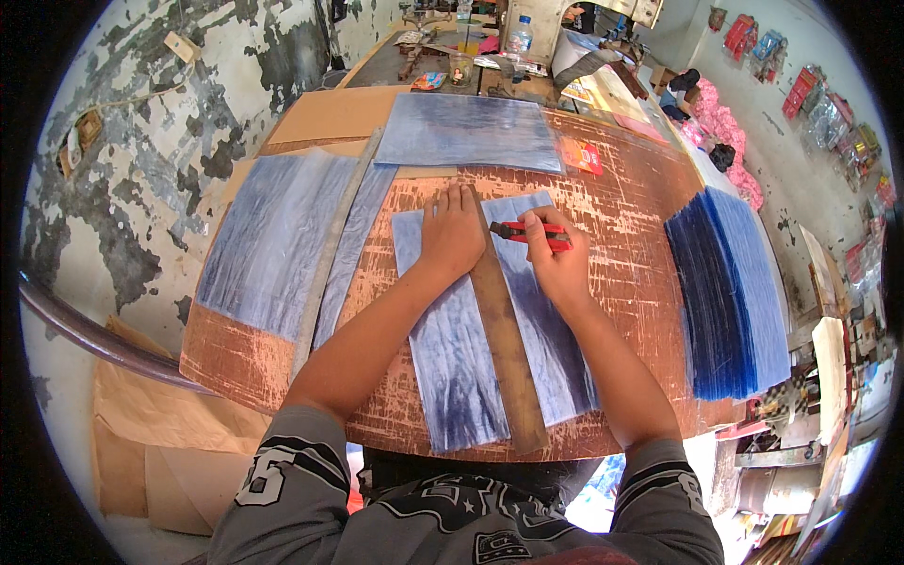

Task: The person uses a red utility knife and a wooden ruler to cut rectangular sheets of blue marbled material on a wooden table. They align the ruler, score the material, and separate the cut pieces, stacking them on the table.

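Observation:
My left hand (454, 234) lies flat, fingers stretched forward, on a streaky blue-white sheet (457, 363) and against the far end of a long brownish straightedge (508, 353). The straightedge runs toward me across the sheet, whose other part (546, 325) shows on its right side. Wrapped in my right hand (563, 268) is a red and black utility knife (541, 235). Its dark front end points left, close to the straightedge's far end; whether the blade touches the sheet I cannot tell.
More bluish sheets lie at the left (268, 235) and far side (471, 132) of the worn brown board (621, 254). A grey metal strip (339, 235) crosses the left ones. A thick blue stack (730, 292) stands at the right edge. Behind are a plastic bottle (520, 36) and a machine.

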Tool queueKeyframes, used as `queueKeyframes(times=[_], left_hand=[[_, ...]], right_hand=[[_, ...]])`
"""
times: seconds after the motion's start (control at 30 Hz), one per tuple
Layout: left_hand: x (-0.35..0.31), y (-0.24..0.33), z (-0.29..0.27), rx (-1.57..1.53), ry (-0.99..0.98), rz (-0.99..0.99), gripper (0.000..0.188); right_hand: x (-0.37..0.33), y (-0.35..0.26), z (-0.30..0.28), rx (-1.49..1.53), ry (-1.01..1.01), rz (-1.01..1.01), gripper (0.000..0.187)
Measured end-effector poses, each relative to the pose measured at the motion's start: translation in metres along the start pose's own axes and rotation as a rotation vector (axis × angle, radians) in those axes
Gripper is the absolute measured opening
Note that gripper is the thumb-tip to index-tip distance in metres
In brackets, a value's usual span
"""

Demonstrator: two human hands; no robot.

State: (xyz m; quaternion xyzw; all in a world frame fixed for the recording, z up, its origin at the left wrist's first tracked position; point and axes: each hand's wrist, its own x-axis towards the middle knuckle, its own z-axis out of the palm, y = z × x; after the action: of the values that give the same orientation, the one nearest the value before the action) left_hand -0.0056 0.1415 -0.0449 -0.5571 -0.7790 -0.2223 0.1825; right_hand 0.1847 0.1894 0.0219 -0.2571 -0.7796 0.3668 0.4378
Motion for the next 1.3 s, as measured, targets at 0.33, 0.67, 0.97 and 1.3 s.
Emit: queueKeyframes(times=[0.33, 0.67, 0.97, 1.3], left_hand=[[0.000, -0.005, 0.007, 0.031, 0.082, 0.039, 0.056], [0.001, 0.001, -0.004, 0.017, -0.074, -0.022, 0.061], [0.001, 0.000, -0.002, 0.017, -0.053, -0.024, 0.060], [0.000, 0.001, -0.001, -0.017, -0.021, -0.019, 0.060]], right_hand=[[0.000, 0.011, 0.001, 0.064, 0.121, 0.003, 0.031], [0.005, 0.006, 0.006, 0.175, 0.037, 0.066, 0.035], [0.010, 0.003, 0.002, 0.152, -0.101, 0.197, 0.035], [0.005, -0.001, 0.006, -0.011, -0.208, 0.124, 0.037]])
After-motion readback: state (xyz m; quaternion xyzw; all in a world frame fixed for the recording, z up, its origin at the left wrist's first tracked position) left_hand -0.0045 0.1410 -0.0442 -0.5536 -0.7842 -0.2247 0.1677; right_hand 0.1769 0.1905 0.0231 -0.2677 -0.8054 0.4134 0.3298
